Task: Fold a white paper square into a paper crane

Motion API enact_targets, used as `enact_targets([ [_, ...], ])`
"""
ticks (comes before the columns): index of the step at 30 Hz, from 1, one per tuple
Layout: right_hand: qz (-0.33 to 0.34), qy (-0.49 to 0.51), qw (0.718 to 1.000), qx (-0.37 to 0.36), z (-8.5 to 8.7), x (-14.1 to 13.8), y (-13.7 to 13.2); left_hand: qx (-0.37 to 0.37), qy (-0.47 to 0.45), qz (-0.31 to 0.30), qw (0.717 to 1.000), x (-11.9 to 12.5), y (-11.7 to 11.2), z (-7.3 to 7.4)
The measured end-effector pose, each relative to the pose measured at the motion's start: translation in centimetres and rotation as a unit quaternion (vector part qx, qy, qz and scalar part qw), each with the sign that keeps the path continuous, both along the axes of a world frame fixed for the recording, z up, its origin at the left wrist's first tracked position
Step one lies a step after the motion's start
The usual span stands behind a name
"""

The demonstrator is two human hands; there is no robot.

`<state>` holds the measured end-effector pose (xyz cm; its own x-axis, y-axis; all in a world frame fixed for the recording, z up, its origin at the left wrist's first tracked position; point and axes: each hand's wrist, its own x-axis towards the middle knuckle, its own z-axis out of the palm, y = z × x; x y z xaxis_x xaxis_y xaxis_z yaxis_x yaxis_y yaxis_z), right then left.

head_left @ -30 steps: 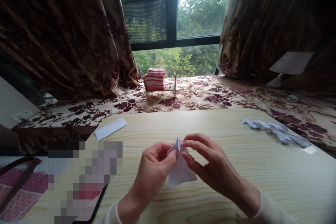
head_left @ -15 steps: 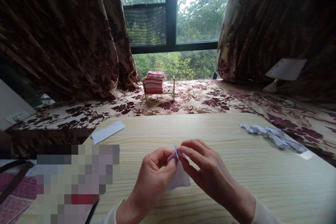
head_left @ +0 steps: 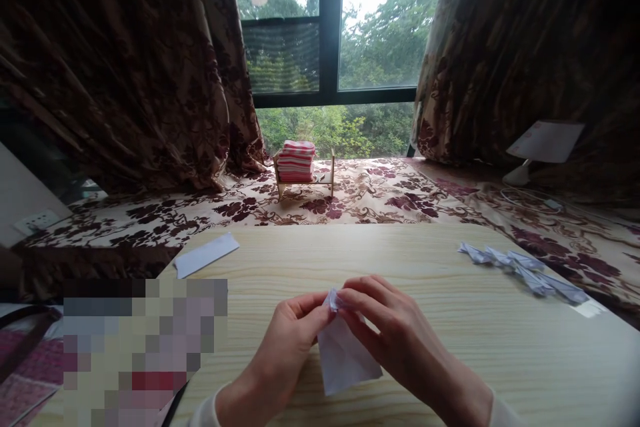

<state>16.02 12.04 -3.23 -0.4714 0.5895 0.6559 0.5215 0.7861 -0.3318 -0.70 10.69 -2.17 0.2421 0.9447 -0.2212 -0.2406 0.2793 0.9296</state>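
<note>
Head view: at six o'clock, the left hand (head_left: 290, 335) and right hand (head_left: 396, 323), grips pinched together, hold the top of the paper (head_left: 345, 357) over the surface (head_left: 425, 253), likely pressing its folds. From it, folded pieces (head_left: 535, 280) lie at two o'clock, a strip (head_left: 207, 255) at ten, probably spaced for elbow room; beyond, near twelve, a rack (head_left: 333, 173).

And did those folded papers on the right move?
No: the folded papers lie in the same place by the right edge of the table; only the view shifted.
</note>
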Motion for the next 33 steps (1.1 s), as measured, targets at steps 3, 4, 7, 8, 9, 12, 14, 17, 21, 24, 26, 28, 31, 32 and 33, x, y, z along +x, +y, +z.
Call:
enact_targets([
  [3, -0.001, -0.021, 1.000, -0.005, -0.02, -0.01, 0.00, -0.024, -0.034, -0.001, 0.999, 0.07, 0.05, -0.10],
  [4, -0.003, -0.029, 1.000, -0.006, -0.02, 0.00, 0.00, -0.030, -0.048, -0.004, 0.998, 0.10, 0.06, -0.11],
  [7, -0.014, -0.050, 0.999, -0.003, -0.02, -0.03, -0.02, -0.046, -0.087, -0.034, 0.995, 0.15, 0.01, -0.05],
  [8, -0.017, -0.053, 0.998, 0.001, -0.02, -0.05, -0.04, -0.048, -0.095, -0.043, 0.993, 0.14, -0.01, -0.01],
  [9, -0.019, -0.055, 0.998, 0.005, 0.00, -0.08, -0.06, -0.048, -0.099, -0.050, 0.993, 0.12, -0.03, 0.03],
  [12, -0.014, -0.048, 0.998, 0.024, 0.08, -0.16, -0.12, -0.049, -0.097, -0.054, 0.993, 0.06, -0.06, 0.09],
  [14, -0.011, -0.039, 0.998, 0.040, 0.16, -0.16, -0.15, -0.050, -0.085, -0.049, 0.994, 0.03, -0.06, 0.04],
  [17, -0.010, -0.030, 0.998, 0.063, 0.28, -0.11, -0.17, -0.047, -0.065, -0.039, 0.996, 0.02, -0.08, -0.11],
  [21, -0.006, -0.023, 0.996, 0.081, 0.34, -0.10, -0.15, -0.053, -0.056, -0.038, 0.996, -0.06, -0.11, -0.22],
  [24, 0.001, -0.022, 0.996, 0.086, 0.36, -0.12, -0.12, -0.058, -0.058, -0.035, 0.996, -0.13, -0.13, -0.19],
  [26, 0.001, -0.021, 0.996, 0.083, 0.39, -0.11, -0.11, -0.056, -0.061, -0.032, 0.996, -0.15, -0.13, -0.17],
  [28, 0.000, -0.021, 0.997, 0.079, 0.43, -0.05, -0.09, -0.054, -0.065, -0.031, 0.996, -0.15, -0.12, -0.21],
  [31, -0.001, -0.022, 0.997, 0.073, 0.42, 0.05, -0.07, -0.051, -0.066, -0.028, 0.996, -0.12, -0.07, -0.35],
  [32, -0.001, -0.022, 0.997, 0.071, 0.40, 0.07, -0.06, -0.052, -0.065, -0.026, 0.996, -0.12, -0.06, -0.39],
  [33, -0.001, -0.023, 0.997, 0.069, 0.37, 0.08, -0.06, -0.053, -0.062, -0.025, 0.996, -0.12, -0.05, -0.41],
])
